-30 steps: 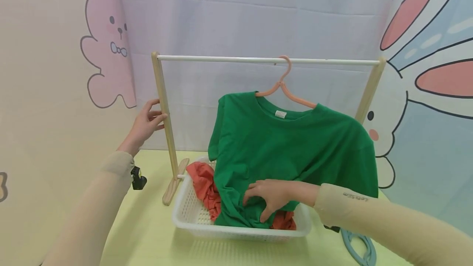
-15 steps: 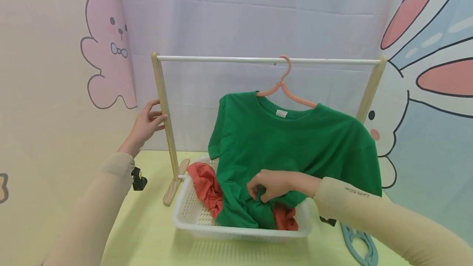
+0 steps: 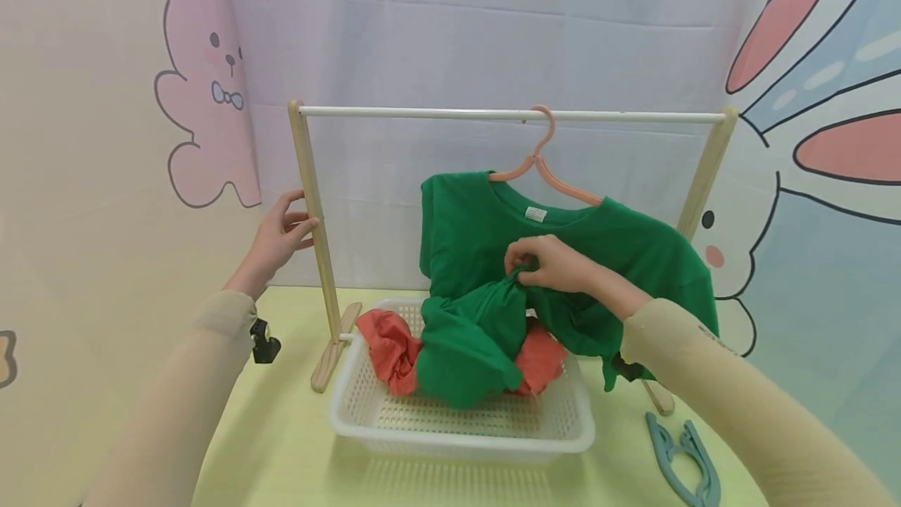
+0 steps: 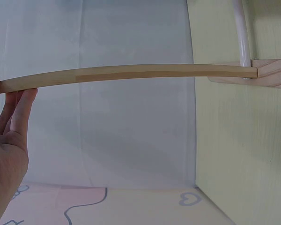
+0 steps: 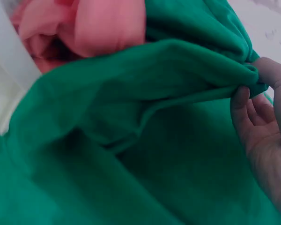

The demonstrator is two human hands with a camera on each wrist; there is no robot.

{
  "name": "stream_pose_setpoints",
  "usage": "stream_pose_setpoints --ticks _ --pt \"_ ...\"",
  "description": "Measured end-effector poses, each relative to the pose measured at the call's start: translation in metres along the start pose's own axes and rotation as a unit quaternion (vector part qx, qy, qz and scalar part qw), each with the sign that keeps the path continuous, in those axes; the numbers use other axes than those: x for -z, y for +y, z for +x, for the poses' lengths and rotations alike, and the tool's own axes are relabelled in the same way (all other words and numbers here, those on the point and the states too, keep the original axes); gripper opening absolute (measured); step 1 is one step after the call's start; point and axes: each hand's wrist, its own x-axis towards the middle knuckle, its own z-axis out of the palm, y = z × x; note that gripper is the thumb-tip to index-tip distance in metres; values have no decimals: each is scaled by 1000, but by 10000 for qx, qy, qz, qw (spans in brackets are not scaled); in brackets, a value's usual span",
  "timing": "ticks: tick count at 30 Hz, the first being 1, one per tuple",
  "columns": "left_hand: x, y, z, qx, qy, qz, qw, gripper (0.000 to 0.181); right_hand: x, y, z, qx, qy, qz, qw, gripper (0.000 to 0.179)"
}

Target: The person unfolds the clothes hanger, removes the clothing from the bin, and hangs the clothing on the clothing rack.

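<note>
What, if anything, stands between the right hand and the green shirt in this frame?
Nothing visible does: the right hand pinches the green shirt directly. The red cloth shows in the white basket below, not between them.

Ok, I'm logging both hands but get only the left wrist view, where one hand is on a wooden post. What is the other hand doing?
Observer: The right hand pinches a bunched part of a green shirt.
Operator: Is the shirt lying loose, or on something?
Observer: It is on a pink hanger, hooked over the white top rail.
Operator: And what is on the table near it?
Observer: A white basket with red cloth inside.
</note>
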Motion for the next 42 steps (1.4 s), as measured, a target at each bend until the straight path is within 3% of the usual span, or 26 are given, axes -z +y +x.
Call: stream_pose_setpoints --ticks 5,8,13,17,23,27,31,36,42 --pt "-1 1 -2 1 4 -54 10000 62 15 20 -5 -371 968 -390 9938 14" --pt "-1 1 -2 -11 18 -34 10000 62 15 33 -11 -585 1141 -565 9901 13" --pt "-1 1 -1 -19 37 -58 10000 60 5 49 -24 -830 576 -521 9935 13" --pt "-2 0 0 -47 -18 -90 9999 60 -2 49 -30 -793 233 -200 9964 20" --pt "-1 -1 0 -57 -4 -81 10000 61 -10 26 -26 -340 311 -318 9984 24" --pt "-1 -2 0 -53 8 -78 10000 61 -25 4 -20 -90 33 -654 9978 28" --pt "-1 1 -1 12 -4 -54 10000 62 -43 -13 -20 -71 -364 -1161 9925 42" --pt "-1 1 -2 54 -11 -25 10000 62 -68 -20 -25 -443 -970 -1579 9817 54" --pt "-1 0 0 33 15 -39 10000 61 -94 -19 -25 -532 -1359 -1873 9714 36"
